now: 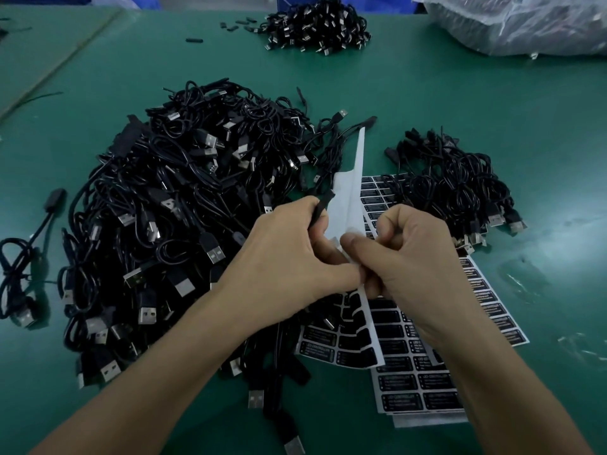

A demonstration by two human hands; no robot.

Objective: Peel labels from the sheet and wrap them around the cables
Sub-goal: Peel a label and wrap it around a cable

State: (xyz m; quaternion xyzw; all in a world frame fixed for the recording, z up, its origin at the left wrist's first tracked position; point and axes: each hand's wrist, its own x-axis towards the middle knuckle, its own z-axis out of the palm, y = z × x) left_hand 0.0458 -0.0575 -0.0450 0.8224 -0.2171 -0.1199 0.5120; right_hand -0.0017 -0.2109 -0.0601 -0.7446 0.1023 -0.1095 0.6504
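At frame centre your left hand (285, 257) grips a thin black cable (321, 208) while your right hand (417, 257) pinches the lifted white sheet of black "LED CONTROLLER" labels (348, 205) above the green tabletop (492, 103).

Black labels (398, 381) on sheet (423, 412): white heading "LED CONTROLLER"; smaller lines beneath unreadable.

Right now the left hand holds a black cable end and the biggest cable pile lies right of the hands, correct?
Wrong side. The left hand holds a black cable end, but the biggest cable pile lies left of the hands, as the head view shows.
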